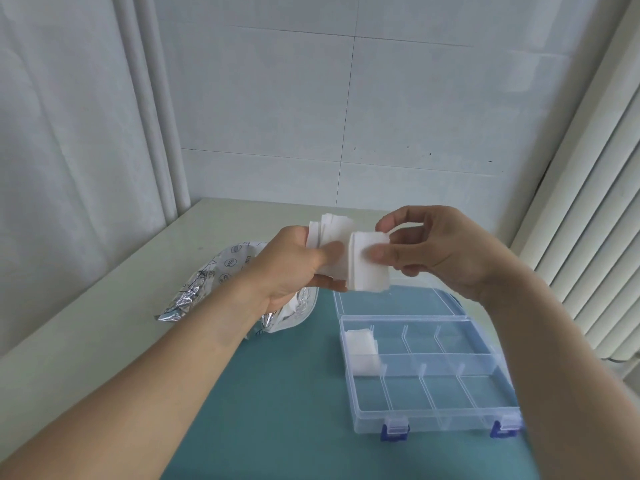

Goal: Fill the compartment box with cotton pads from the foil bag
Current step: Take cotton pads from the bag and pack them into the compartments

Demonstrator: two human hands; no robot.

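Left grip: your left hand (298,261) is closed around a fanned bunch of cotton pads (330,233), held up above the surface (114,306).
Right grip: your right hand (436,251) pinches a small stack of pads (369,268) between thumb and fingers, touching the left bunch.
Foil bag: the foil bag (204,292) lies on the surface under your left wrist.
Compartment box: the compartment box (429,375) sits open on the teal mat (277,393); pads (362,351) fill its far-left compartments.
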